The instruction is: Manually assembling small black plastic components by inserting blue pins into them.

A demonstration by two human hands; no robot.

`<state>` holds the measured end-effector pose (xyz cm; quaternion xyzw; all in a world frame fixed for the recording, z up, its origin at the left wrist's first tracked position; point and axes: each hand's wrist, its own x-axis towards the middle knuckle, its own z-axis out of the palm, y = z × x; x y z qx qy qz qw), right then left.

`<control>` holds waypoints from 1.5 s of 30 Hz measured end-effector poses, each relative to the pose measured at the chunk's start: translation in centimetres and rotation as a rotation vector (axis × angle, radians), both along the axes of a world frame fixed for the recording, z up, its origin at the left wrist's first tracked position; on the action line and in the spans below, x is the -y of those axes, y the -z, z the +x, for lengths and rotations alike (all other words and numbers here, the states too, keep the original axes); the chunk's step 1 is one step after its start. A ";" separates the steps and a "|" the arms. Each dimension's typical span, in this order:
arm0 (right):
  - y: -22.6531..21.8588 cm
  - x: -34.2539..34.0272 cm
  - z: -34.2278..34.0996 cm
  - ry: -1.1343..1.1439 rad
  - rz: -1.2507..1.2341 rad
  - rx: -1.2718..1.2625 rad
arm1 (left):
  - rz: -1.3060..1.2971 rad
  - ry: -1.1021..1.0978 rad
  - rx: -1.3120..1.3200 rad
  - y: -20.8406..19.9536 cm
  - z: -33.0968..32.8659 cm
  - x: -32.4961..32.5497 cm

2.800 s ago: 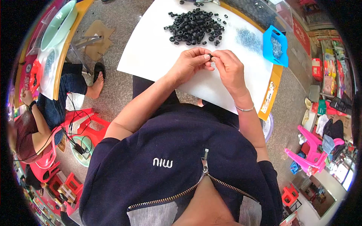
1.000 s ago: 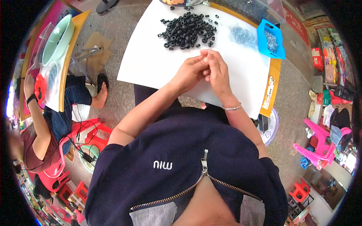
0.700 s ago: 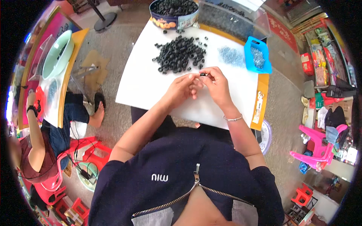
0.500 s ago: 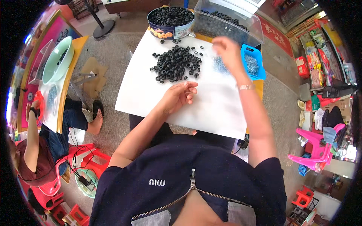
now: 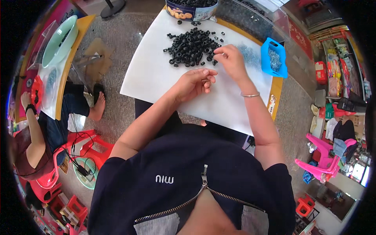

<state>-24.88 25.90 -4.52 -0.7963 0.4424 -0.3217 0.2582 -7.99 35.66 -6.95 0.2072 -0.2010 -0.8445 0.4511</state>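
A heap of small black ring-shaped parts (image 5: 191,47) lies on the white board (image 5: 145,72) in front of me. My left hand (image 5: 196,83) is just on the near side of the heap, palm partly up, fingers curled and thumb against the index finger. Whatever it may hold is too small to make out. My right hand (image 5: 233,60) is at the heap's right edge, its thumb and fingertips pinched close beside a few loose black parts; what is in the pinch is hidden. To its right lie scattered tiny clear-bluish pieces (image 5: 250,55).
A blue basket (image 5: 268,70) with more tiny pieces stands on the board's right edge. Behind are a round tin (image 5: 192,14) and a clear plastic bin (image 5: 254,25). At left, another person's arm (image 5: 36,131) is by a table with a pale green bowl (image 5: 49,55).
My right hand has come back from the tiny pieces near the blue basket toward the black heap and my left hand. The view has tilted, with the tin now partly cut off.
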 end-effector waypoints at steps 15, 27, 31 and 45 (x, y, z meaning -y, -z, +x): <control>-1.2 -7.0 0.8 0.064 0.209 0.327 | -0.001 -0.130 0.012 0.0 -0.1 -0.1; -1.3 -10.0 -0.3 0.183 -0.071 0.205 | -0.036 -0.183 -0.012 0.8 0.0 -0.4; 1.0 -9.1 -5.2 0.379 -0.184 0.040 | -0.009 -0.163 -0.021 0.3 0.1 -0.4; 2.8 -5.3 -7.5 0.449 -0.372 -0.249 | -0.042 -0.107 0.003 0.1 -0.1 -0.3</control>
